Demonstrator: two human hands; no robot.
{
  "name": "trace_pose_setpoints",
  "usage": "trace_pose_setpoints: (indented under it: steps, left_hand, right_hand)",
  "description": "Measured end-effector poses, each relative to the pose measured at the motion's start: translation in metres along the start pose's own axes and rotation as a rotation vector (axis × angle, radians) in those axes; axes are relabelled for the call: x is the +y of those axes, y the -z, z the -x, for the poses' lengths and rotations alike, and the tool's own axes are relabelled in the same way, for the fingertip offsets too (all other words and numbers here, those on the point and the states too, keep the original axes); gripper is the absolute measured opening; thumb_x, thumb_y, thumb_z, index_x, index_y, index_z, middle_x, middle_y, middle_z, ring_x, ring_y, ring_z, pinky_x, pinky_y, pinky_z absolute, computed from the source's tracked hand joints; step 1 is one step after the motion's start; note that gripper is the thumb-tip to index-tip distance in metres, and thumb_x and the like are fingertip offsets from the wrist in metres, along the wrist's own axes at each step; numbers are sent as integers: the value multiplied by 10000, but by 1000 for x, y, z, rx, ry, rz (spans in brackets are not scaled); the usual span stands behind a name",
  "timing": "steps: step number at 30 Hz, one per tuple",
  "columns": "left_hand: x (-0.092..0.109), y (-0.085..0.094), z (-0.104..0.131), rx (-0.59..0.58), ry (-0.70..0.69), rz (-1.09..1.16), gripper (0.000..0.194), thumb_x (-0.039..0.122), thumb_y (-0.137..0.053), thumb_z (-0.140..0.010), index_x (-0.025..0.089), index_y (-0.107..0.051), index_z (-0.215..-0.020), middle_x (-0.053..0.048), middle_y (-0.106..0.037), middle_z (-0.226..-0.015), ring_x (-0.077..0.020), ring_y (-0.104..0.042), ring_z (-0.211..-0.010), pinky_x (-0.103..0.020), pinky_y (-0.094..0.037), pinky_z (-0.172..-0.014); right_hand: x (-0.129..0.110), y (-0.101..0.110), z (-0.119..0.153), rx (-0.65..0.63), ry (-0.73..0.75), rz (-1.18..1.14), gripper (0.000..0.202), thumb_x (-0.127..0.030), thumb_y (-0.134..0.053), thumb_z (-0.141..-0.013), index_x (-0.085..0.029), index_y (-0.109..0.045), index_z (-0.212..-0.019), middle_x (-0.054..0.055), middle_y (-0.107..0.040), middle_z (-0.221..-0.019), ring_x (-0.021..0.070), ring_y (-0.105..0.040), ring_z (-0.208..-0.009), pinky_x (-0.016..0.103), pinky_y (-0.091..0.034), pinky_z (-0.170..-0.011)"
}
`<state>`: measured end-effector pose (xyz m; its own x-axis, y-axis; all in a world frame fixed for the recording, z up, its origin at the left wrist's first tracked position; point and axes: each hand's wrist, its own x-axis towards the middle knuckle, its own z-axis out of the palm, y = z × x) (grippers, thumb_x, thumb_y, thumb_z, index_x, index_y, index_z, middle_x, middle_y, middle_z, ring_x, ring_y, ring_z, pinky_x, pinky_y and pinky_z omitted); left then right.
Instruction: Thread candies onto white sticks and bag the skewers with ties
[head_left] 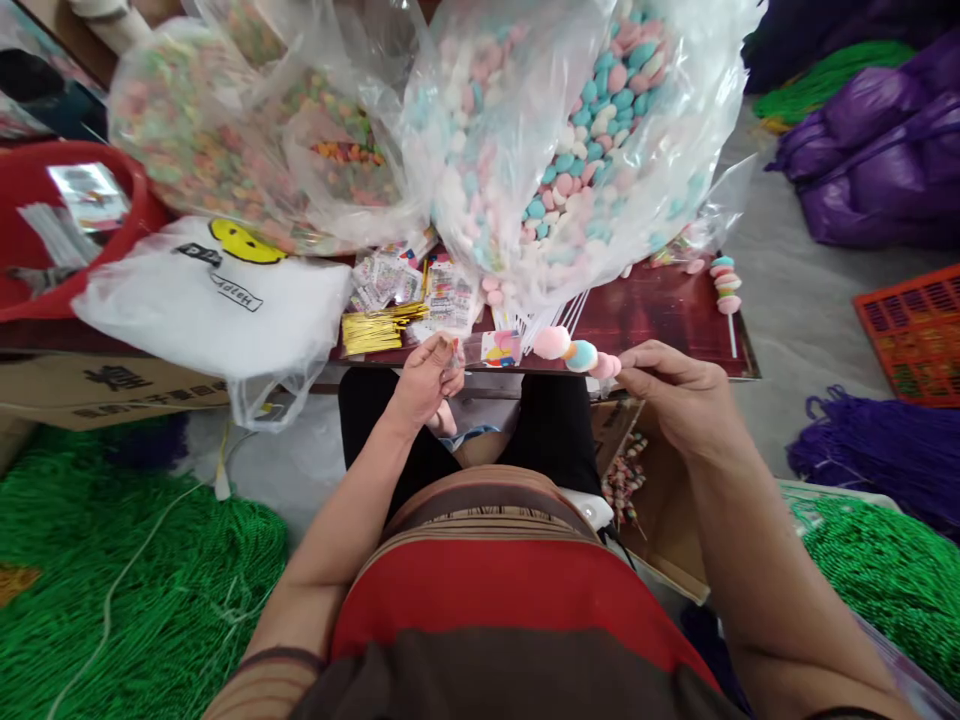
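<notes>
The left hand (pixel 433 375) pinches one end of a clear printed sleeve (pixel 501 347); the right hand (pixel 679 388) pinches the far end of a candy string (pixel 580 356) at the front edge of the table (pixel 637 310), its tip just beside the sleeve. Sleeving the candies seems the step in hand, calling for careful alignment. White sticks (pixel 574 312) lie beyond, then a bulging candy bag (pixel 480 170).
</notes>
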<state>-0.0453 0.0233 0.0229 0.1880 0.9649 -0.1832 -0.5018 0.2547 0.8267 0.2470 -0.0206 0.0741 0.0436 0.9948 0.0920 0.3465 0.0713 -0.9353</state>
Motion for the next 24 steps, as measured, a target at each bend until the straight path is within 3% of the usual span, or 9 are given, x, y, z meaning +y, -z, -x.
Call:
trace_pose_setpoints:
  steps: [10,18,24]
  left_hand:
    - [-1,-1,1,-23,-14,-32,580,644,-872,-673,197,-502,-698,116,-336,-486,-31,-302,-370,-182,-280,-385]
    - [5,6,-1,-48,-21,-167,594,683,-838,-687,183,-517,-682,102,-360,-522,-17,-285,-397,-172,-271,-395]
    - [7,12,0,-94,-23,-221,562,660,-811,-739,175,-533,-689,85,-379,-558,-21,-304,-428,-167,-266,-410]
  right_hand:
    - [-8,-3,1,-24,81,139,170,-464,-772,-860,-302,-783,-813,19,-719,-827,200,-657,-771,369,-544,-727]
    - [-20,6,1,-33,163,354,149,-435,-733,-901,-332,-785,-806,25,-729,-816,217,-673,-725,396,-554,-695]
    - [-12,10,2,-44,209,415,145,-389,-686,-938,-349,-794,-850,27,-738,-859,217,-688,-745,395,-567,-714]
